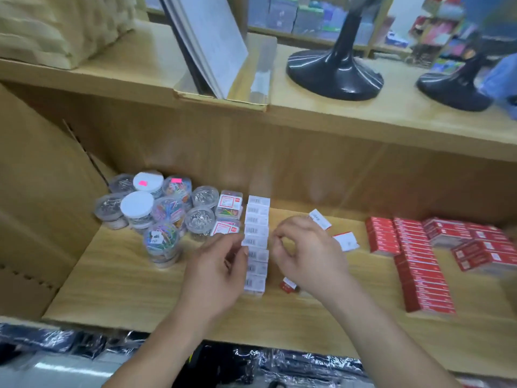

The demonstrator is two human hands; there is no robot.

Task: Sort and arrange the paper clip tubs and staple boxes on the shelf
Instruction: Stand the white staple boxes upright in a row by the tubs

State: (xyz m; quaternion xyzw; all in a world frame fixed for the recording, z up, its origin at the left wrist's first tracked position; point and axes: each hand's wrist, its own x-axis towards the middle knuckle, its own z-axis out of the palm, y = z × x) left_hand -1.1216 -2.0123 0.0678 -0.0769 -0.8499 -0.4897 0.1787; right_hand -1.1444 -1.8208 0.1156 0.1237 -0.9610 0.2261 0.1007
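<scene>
Several small white-labelled boxes form one row (257, 219) on the shelf (134, 278). They sit side against side with barcode labels up, and the row's long axis runs from the front edge straight toward the back wall.

The left hand (218, 270) is at the row's left flank, about midway along it. Its thumb tip touches a box there and the fingers curl in behind; blur hides whether they actually grasp the box. The right hand (307, 256) is just right of the row at the same level, fingers bent, thumb and forefinger tips close together. I cannot tell whether anything is pinched between them.

Left of the row, by its far end, round clear tubs (156, 217) of paper clips stand upright in a cluster. Two square clear boxes (228, 208) sit between them and the row.

Right of the row, two loose white boxes (345, 241) lie askew beyond the right hand. A small red box (288, 284) lies near the row's front end. Well to the right, red staple boxes (419, 270) lie in a long line roughly parallel to the row.
</scene>
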